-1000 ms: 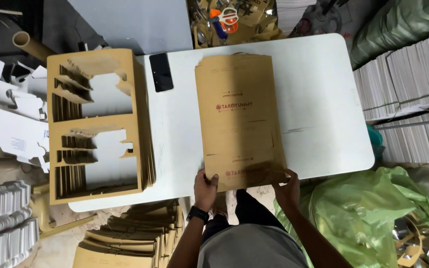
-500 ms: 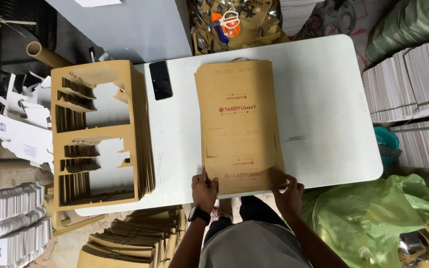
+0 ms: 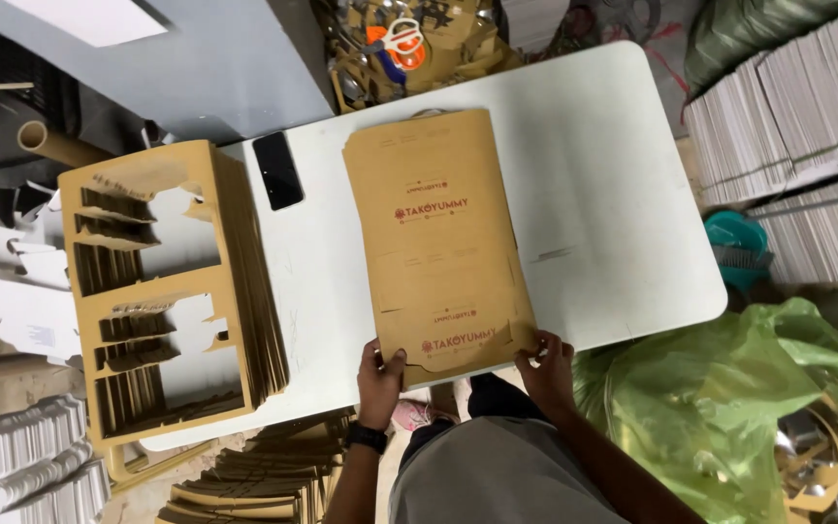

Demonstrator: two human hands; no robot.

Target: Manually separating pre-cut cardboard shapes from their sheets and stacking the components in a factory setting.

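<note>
A white table (image 3: 594, 175) fills the middle of the view, and a flat stack of brown die-cut cardboard blanks (image 3: 443, 243) lies lengthwise down its centre, the near end hanging just over the table's front edge. On the left side of the table sits a tall stack of brown cardboard frames (image 3: 162, 291) with their shapes punched out. A heap of green plastic sheeting (image 3: 729, 388) lies off the table's lower right, and stacks of white sheets (image 3: 797, 126) stand beyond its right edge. A black phone (image 3: 277, 170) lies on the table between the frames and the blanks. The left hand (image 3: 378, 380) grips the near left corner of the blanks, thumb on top and fingers curled under. The right hand (image 3: 545, 364) holds the near right corner, fingers bent around the edge; it may be pinching only the top few sheets, though the view is too coarse to be sure.
</note>
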